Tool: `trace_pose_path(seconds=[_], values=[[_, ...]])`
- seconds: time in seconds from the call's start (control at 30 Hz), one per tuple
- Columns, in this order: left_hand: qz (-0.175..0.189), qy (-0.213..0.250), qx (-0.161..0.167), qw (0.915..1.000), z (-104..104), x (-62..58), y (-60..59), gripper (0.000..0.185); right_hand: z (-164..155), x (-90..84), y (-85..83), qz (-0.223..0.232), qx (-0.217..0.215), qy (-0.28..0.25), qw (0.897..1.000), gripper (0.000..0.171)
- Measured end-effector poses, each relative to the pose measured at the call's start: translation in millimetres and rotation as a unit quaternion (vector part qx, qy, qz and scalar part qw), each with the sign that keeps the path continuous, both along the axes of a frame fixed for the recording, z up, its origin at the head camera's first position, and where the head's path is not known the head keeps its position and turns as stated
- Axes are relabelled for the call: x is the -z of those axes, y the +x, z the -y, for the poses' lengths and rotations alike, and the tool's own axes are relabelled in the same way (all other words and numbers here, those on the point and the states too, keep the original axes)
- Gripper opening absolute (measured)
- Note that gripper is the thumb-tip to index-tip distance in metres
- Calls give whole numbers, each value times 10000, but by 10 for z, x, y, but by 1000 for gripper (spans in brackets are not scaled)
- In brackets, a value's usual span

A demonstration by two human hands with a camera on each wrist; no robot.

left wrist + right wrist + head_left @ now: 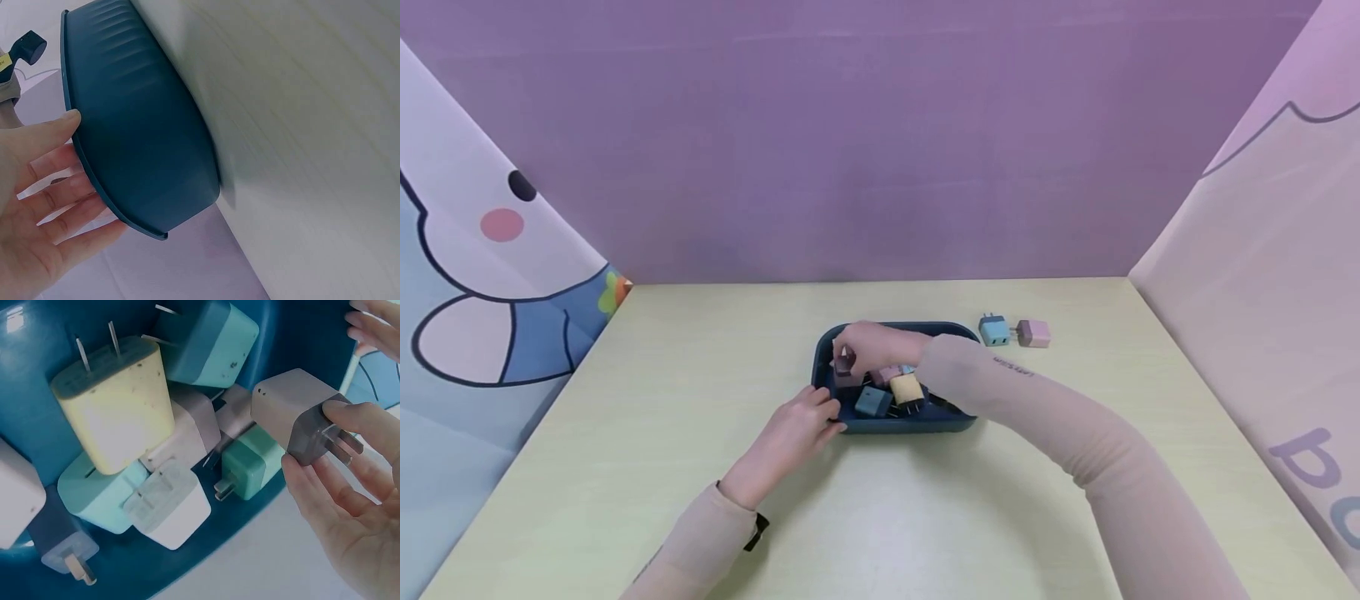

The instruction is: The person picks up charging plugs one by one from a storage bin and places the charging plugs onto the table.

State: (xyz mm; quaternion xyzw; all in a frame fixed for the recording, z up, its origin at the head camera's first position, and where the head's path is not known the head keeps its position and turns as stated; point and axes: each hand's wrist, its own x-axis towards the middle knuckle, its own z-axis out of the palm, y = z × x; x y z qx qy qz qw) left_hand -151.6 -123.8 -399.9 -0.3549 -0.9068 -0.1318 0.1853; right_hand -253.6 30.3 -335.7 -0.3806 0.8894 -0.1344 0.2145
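Observation:
A dark blue plastic bin with rounded corners holds several plug-in chargers. At its near left corner, my left hand grips the rim; in the left wrist view the thumb is on the rim's outer side and the fingers are behind it. My right hand pinches a pinkish charger by its dark grey end, metal prongs pointing back toward the palm, over the bin's left part. Beneath and beside it lie a yellow charger, a teal charger, a green charger and a white charger.
Behind the bin's right end, a light blue charger and a pink charger lie on the pale wooden table. A purple backdrop rises at the far edge, with printed cloth panels on both sides.

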Motion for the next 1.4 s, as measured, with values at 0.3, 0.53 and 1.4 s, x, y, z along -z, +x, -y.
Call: trace_pose_path(seconds=[0.3, 0.53, 1.4], values=[[-49, -44, 13, 10000, -10, 2, -5, 19, -174, -80, -47, -97, 157, -239, 9995, 32], [58, -51, -57, 10000, -21, -8, 8, 19, -313, -121, -90, -293, 87, -382, 9988, 30], [360, -145, -166, 9991, -46, -61, 27, 14, -873, -174, -201, -347, 707, -496, 9957, 29]])
